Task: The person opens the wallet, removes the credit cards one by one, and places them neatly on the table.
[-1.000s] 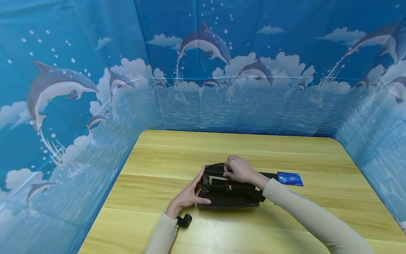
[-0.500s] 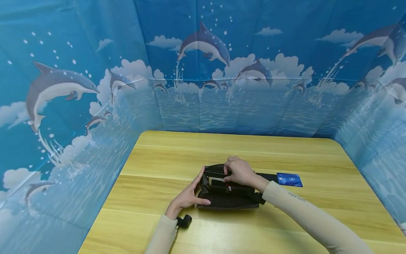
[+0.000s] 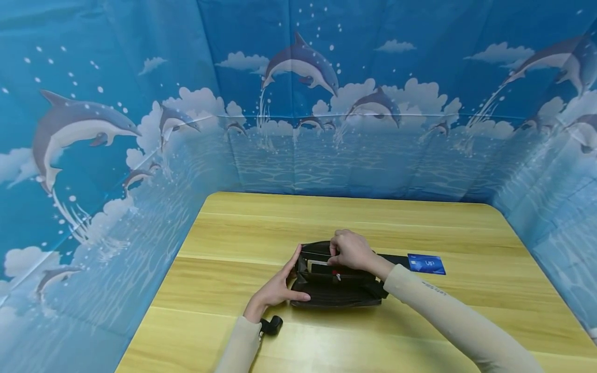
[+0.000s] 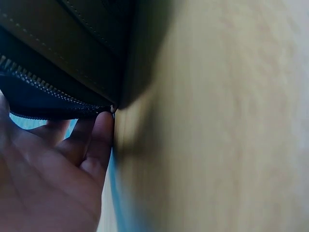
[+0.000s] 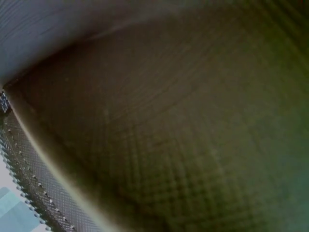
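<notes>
**Open wallet held at mid-table: right-hand fingers drawn in at the far pocket**

Largest first. The wooden table (image 3: 233, 233) is walled on the left, far and right sides by a blue dolphin-print backdrop (image 3: 140, 103); only the near side is open. Bare tabletop extends on every side of the work, widest toward the far edge and the left.

The black zip wallet (image 3: 333, 290) lies open near the table's middle, a little toward the near edge. It has not shifted over the last second.

The left hand (image 3: 277, 287) braces the wallet's left end, fingers straight along it and thumb across the near flap; the left wrist view shows fingertips (image 4: 99, 140) against the zipper edge. This hold is unchanged.

The right hand (image 3: 352, 250) sits over the far pocket row, fingers curled down onto what look like the cards (image 3: 319, 267) there. Compared with a second ago, the fingers have tucked slightly closer in. Judgement: a card is being worked in the slot. The right wrist view shows only dark fabric.

A blue card (image 3: 426, 263) lies flat just right of the wallet, near a black strap end.

A small black object (image 3: 272, 325) sits at the left wrist.
</notes>
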